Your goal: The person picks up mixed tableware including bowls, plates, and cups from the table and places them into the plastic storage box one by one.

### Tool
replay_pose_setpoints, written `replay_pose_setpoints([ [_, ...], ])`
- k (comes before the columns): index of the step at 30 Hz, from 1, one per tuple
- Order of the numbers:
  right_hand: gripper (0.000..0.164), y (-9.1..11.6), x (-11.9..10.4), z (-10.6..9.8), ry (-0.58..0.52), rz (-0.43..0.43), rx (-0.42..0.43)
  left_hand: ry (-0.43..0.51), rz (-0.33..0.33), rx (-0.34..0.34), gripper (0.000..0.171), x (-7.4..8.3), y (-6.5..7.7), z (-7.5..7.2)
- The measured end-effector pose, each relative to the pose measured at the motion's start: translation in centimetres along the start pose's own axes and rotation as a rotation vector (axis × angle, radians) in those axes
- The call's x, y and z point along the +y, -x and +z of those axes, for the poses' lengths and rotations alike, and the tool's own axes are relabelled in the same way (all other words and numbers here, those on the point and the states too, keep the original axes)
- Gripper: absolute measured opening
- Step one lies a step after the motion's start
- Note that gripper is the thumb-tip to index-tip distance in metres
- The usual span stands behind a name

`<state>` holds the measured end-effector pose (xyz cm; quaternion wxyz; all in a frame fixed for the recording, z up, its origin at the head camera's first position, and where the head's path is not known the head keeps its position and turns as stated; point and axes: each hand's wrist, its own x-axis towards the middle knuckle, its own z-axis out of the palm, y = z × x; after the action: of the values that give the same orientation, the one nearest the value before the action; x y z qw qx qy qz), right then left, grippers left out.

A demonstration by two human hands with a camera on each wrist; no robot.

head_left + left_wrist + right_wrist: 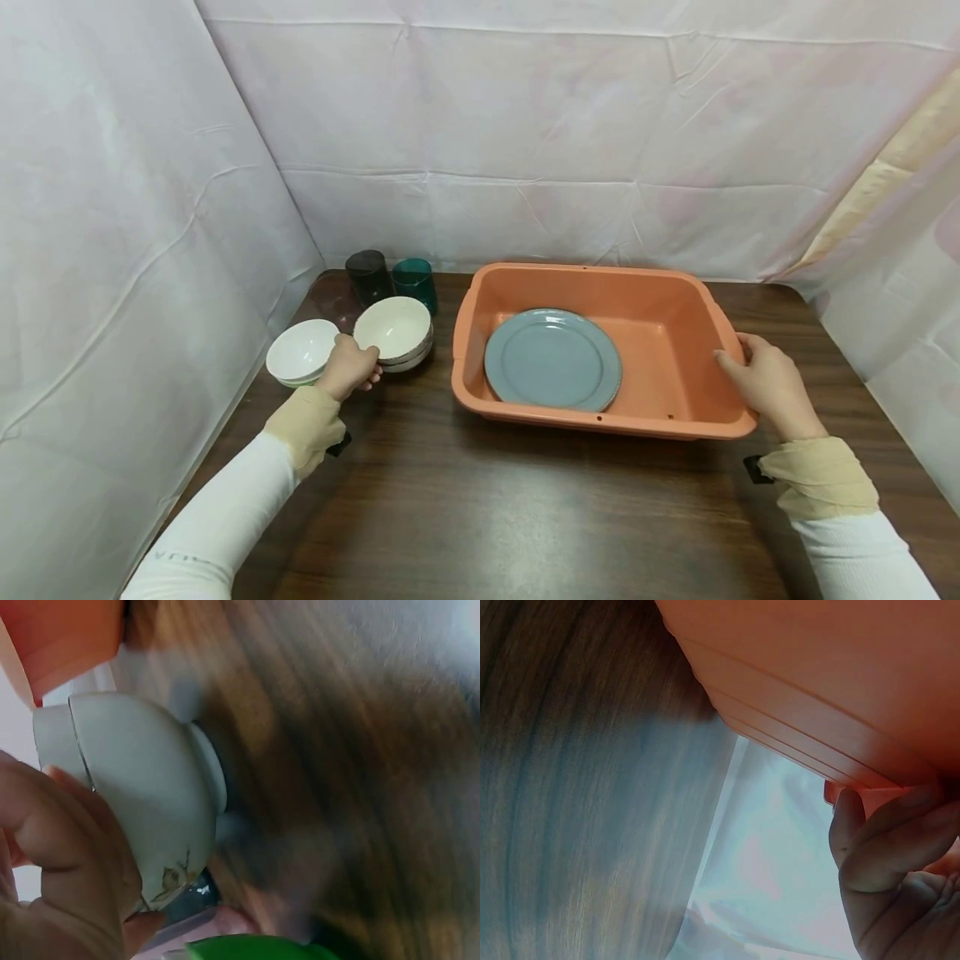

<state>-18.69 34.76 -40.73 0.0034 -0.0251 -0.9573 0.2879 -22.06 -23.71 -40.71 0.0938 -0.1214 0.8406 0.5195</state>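
Observation:
My left hand (347, 368) grips the near left edge of a stack of cream bowls (393, 328) on the left of the table. In the left wrist view the fingers lie against the bowls (154, 776), and a small brown floral mark shows on the lower one. On the right, my right hand (770, 385) holds the right rim of an orange plastic tub (660, 354), thumb inside and fingers under the rim (896, 825). A grey-blue round plate (553, 360) lies inside the tub at its left; whether others lie beneath cannot be told.
Left of the cream stack stands a white bowl (303, 350) with a green-edged one beneath. Behind are a dark cup (368, 278), a teal cup (415, 285) and a pinkish see-through cup (335, 302). Pale curtains (525, 125) enclose the brown wooden table (517, 517).

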Motion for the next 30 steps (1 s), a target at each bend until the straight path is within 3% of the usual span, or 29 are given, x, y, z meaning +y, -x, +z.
replay_pose_setpoints([
  [3, 0.069, 0.0, -0.1, 0.0, -0.003, -0.001, -0.001, 0.005, 0.017, 0.005, 0.056, 0.2, -0.2, -0.3],
  [5, 0.069, 0.0, -0.1, 0.0, -0.002, 0.002, -0.001, -0.029, 0.039, 0.006, 0.039, 0.4, -0.3, -0.7],
  [8, 0.069, 0.0, -0.2, 0.0, 0.0, 0.011, -0.002, -0.13, 0.057, -0.004, 0.033, -2.3, -4.4, -1.9],
  [12, 0.069, 0.0, -0.1, 0.0, -0.001, 0.011, -0.001, -0.308, 0.074, -0.018, 0.043, -5.5, -9.5, -3.4],
  [15, 0.069, 0.0, -0.1, 0.0, 0.0, 0.009, -0.003, -0.459, 0.109, -0.006, 0.051, -4.8, -9.3, -3.5],
  [19, 0.069, 0.0, -0.1, 0.0, 0.005, 0.013, -0.004, -0.579, 0.15, 0.013, 0.057, -4.4, -9.6, -3.8],
  [30, 0.069, -0.1, -0.2, -0.1, 0.007, 0.015, -0.005, -0.556, 0.174, 0.029, 0.048, -5.0, -11.1, -4.6],
])
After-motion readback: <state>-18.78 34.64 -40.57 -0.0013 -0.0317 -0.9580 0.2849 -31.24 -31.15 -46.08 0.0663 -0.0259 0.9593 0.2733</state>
